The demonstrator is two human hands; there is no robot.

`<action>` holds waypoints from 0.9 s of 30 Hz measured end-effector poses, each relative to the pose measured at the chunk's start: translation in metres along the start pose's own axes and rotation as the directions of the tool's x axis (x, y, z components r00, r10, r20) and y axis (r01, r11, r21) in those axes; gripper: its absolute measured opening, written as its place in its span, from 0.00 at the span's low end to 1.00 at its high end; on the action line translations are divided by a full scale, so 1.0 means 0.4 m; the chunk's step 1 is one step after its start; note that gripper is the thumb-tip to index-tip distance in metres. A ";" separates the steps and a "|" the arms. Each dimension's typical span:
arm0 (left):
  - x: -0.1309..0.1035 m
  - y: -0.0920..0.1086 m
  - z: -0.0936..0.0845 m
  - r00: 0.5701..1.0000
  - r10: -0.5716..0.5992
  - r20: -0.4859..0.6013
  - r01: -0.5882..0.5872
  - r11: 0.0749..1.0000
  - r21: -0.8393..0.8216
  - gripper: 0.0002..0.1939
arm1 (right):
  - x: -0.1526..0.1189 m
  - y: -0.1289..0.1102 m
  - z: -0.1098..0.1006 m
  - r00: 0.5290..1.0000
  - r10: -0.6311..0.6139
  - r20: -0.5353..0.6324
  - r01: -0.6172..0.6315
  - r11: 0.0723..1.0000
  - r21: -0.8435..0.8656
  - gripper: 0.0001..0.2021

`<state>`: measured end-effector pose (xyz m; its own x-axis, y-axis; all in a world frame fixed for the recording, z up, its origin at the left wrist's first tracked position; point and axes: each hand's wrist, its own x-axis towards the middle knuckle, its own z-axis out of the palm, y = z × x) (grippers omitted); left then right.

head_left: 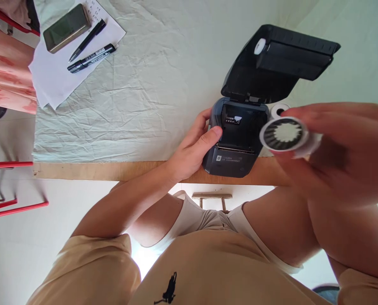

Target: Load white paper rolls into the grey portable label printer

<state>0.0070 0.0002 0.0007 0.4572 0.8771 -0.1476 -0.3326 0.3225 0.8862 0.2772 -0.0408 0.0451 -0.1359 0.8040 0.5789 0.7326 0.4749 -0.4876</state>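
Observation:
A dark label printer (230, 163) lies near the table's front edge, its black lid (255, 70) swung up and its inner bay showing. My left hand (197, 146) is wrapped round the printer's left side, thumb on the rim of the bay. To the right of the printer, my right hand (338, 156) pinches a white paper roll (300, 144) between thumb and fingers, with the roll's dark, ribbed core end facing up. Behind it, partly covered by the held roll and fingers, another white roll (278, 109) rests beside the printer.
A pale wrinkled cloth (144, 97) covers the table, with a bare wooden front edge (81, 170). At the back left, white paper sheets (54, 82) carry a phone-like device (66, 29), a black pen (87, 40) and a black marker (91, 58). A stool (212, 196) shows below.

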 end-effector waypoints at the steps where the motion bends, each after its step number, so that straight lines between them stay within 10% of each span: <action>1: -0.002 0.003 0.004 1.000 -0.005 -0.009 0.005 1.000 0.008 0.39 | 0.014 -0.018 0.020 0.997 -0.074 -0.039 0.074 0.997 -0.004 0.12; 12: -0.007 0.030 0.024 0.999 -0.014 -0.031 0.016 0.998 0.068 0.40 | 0.051 -0.038 0.102 0.968 -0.223 -0.113 0.221 0.975 -0.035 0.12; 17: -0.009 0.025 0.015 1.000 -0.004 -0.026 0.006 0.998 0.064 0.41 | 0.038 -0.048 0.096 0.951 -0.267 -0.156 0.265 0.964 -0.035 0.10; 23: -0.008 0.010 -0.009 0.996 0.076 0.052 -0.082 0.987 0.137 0.48 | 0.007 -0.038 0.063 0.943 -0.321 0.083 0.314 0.945 0.085 0.10; 27: -0.005 0.006 -0.012 0.995 0.076 0.066 -0.086 0.984 0.154 0.53 | 0.006 -0.032 0.057 0.959 -0.283 -0.021 0.284 0.954 0.098 0.11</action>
<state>0.0013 0.0008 0.0009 0.4839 0.8737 -0.0501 -0.2398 0.1874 0.9526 0.2523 -0.0370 0.0378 -0.3239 0.6287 0.7070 0.5950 0.7164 -0.3644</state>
